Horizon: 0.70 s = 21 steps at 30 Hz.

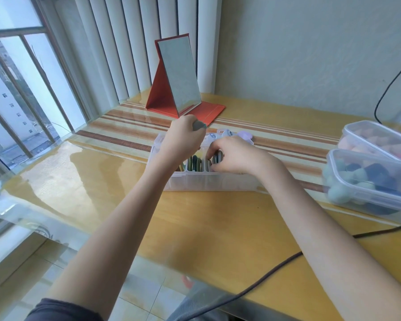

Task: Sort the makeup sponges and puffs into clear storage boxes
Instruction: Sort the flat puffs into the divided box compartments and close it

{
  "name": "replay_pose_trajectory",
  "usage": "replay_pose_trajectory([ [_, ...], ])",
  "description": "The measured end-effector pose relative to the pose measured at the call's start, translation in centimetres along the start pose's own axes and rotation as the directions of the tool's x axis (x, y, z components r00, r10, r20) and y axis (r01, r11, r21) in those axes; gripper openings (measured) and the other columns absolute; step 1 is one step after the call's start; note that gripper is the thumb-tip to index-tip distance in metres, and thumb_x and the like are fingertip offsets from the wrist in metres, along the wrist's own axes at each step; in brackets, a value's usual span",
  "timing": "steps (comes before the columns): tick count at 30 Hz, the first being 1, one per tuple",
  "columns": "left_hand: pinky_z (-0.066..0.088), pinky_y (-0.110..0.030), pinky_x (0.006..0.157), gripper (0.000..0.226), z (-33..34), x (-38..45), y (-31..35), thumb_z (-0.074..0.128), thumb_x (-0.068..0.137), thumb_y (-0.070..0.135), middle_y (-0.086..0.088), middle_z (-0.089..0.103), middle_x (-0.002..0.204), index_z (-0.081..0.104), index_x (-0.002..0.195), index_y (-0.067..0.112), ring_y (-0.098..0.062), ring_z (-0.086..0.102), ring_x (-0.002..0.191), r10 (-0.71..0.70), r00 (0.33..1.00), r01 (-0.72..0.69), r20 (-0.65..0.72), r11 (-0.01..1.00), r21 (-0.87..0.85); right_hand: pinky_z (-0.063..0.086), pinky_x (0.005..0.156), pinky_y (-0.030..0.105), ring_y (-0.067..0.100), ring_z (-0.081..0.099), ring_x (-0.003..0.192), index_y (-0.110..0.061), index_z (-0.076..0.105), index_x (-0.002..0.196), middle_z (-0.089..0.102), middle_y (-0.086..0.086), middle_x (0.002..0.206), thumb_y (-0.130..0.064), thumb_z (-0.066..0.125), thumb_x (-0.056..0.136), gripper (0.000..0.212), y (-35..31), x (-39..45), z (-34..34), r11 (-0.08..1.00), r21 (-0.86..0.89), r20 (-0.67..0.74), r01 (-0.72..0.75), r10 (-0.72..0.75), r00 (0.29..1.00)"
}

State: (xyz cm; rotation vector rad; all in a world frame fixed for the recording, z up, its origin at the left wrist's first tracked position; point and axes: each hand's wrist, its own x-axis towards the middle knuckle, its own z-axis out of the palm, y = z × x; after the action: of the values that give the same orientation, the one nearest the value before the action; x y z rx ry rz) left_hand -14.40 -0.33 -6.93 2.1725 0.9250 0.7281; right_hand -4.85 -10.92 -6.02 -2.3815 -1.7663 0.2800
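Flanking the divided box (208, 181), mirror (178, 75) behind — lidded tubs (368, 181) right

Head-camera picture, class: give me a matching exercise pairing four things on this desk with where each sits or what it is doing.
Things:
1. folding mirror
2. left hand
3. right hand
4. box of green and dark sponges

Places or states:
A. at the desk's right edge
B. closed on a grey puff
C. standing at the back, near the blinds
D. fingers in the divided clear box

Pairs: 1-C, 2-B, 3-D, 4-A
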Motion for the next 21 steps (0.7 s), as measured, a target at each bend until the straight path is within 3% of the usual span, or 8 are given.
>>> replay_pose_trajectory([
  [3, 0.055, -0.049, 0.065, 0.018, 0.8, -0.3, -1.3, 0.047, 0.079, 0.016, -0.015, 0.063, 0.080, 0.057, 0.083, 0.001, -0.034, 0.066, 0.073, 0.010, 0.998, -0.009, -0.061, 1.000, 0.023, 0.044, 0.078, 0.028, 0.019, 0.052, 0.107, -0.024, 0.057, 0.128, 0.062, -0.004, 0.113, -0.028, 0.062, 0.085, 0.043, -0.4, 0.4, 0.1, 0.995, -0.103, 0.041, -0.013, 0.017, 0.999],
  [6, 0.053, -0.048, 0.064, 0.017, 1.4, -0.4, -1.8, 0.048, 0.079, 0.017, -0.013, 0.061, 0.079, 0.055, 0.084, 0.003, -0.033, 0.064, 0.074, 0.027, 0.995, -0.026, -0.099, 1.000, 0.013, 0.041, 0.095, 0.039, 0.017, 0.054, 0.097, -0.032, 0.061, 0.119, 0.062, -0.007, 0.099, -0.032, 0.064, 0.082, 0.037, -0.4, 1.0, 0.5, 0.987, -0.149, 0.034, -0.055, 0.061, 0.998],
  [11, 0.051, -0.044, 0.063, 0.014, 1.8, -0.4, -1.9, 0.049, 0.082, 0.014, -0.013, 0.061, 0.076, 0.054, 0.082, 0.001, -0.033, 0.062, 0.072, 0.101, 0.988, -0.094, -0.120, 0.993, 0.065, 0.042, 0.084, 0.031, 0.011, 0.055, 0.084, -0.033, 0.065, 0.091, 0.064, -0.014, 0.094, -0.032, 0.065, 0.081, 0.010, 0.2, 0.7, 0.9, 0.999, 0.028, -0.006, -0.029, 0.029, 1.000],
  [14, 0.045, -0.037, 0.060, 0.011, 1.9, -0.4, -1.9, 0.053, 0.080, 0.014, -0.012, 0.061, 0.073, 0.056, 0.081, 0.003, -0.033, 0.057, 0.073, 0.154, 0.984, -0.141, -0.088, 0.979, 0.145, 0.040, 0.094, 0.038, 0.005, 0.059, 0.081, -0.037, 0.064, 0.074, 0.065, -0.020, 0.079, -0.035, 0.068, 0.077, 0.006, 1.0, 0.6, 2.0, 0.988, 0.156, -0.132, -0.016, 0.037, 0.991],
  [15, 0.041, -0.035, 0.059, 0.010, 1.9, -0.4, -1.9, 0.054, 0.079, 0.013, -0.011, 0.061, 0.074, 0.057, 0.082, 0.004, -0.032, 0.055, 0.074, 0.167, 0.983, -0.151, -0.077, 0.972, 0.178, 0.040, 0.093, 0.037, 0.003, 0.059, 0.078, -0.037, 0.064, 0.072, 0.065, -0.021, 0.075, -0.033, 0.070, 0.076, 0.008, 1.3, 0.6, 2.3, 0.972, 0.233, -0.161, -0.002, 0.040, 0.986],
  [18, 0.034, -0.032, 0.059, 0.011, 2.1, -0.4, -2.1, 0.057, 0.076, 0.011, -0.011, 0.059, 0.079, 0.055, 0.085, 0.005, -0.032, 0.051, 0.078, 0.212, 0.977, -0.199, -0.031, 0.952, 0.235, 0.038, 0.073, 0.022, -0.001, 0.054, 0.070, -0.026, 0.068, 0.078, 0.064, -0.017, 0.075, -0.015, 0.072, 0.079, 0.011, 1.4, 0.3, 2.9, 0.888, 0.455, -0.204, 0.062, 0.037, 0.978],
  [21, 0.036, -0.033, 0.062, 0.012, 2.1, -0.4, -2.3, 0.058, 0.078, 0.008, -0.011, 0.057, 0.083, 0.053, 0.088, 0.003, -0.031, 0.050, 0.081, 0.243, 0.970, -0.235, -0.007, 0.944, 0.232, 0.034, 0.058, 0.010, -0.005, 0.050, 0.058, -0.017, 0.070, 0.080, 0.064, -0.008, 0.073, -0.009, 0.073, 0.080, 0.009, 1.2, 0.0, 3.1, 0.849, 0.512, -0.289, 0.129, 0.029, 0.957],
])
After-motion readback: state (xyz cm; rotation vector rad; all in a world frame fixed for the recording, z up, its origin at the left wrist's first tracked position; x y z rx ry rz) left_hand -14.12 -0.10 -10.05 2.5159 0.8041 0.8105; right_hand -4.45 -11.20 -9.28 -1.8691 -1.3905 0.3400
